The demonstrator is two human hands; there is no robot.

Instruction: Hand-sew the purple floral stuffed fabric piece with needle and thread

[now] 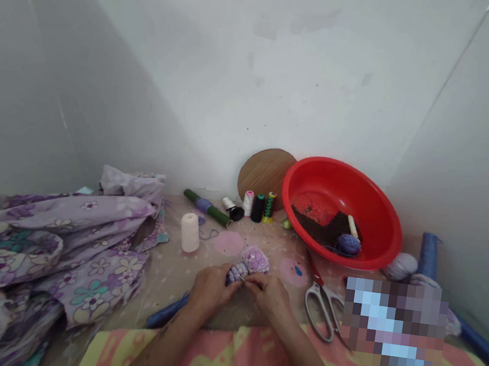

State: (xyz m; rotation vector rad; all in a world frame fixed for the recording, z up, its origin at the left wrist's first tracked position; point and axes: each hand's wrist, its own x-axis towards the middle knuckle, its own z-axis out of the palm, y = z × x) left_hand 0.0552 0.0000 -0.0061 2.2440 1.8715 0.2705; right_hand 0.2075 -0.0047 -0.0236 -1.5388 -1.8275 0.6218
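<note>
Head view: both hands (236, 293) (fingers bent) meet at a floral bundle (254, 260).

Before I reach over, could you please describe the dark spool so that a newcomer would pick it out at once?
From the big red basin, go left to the brown cardboard disc. The dark spool stands upright in front of it. What sets it apart is its green top and plain dark body, between a white spool and a yellow-based spool.
</note>
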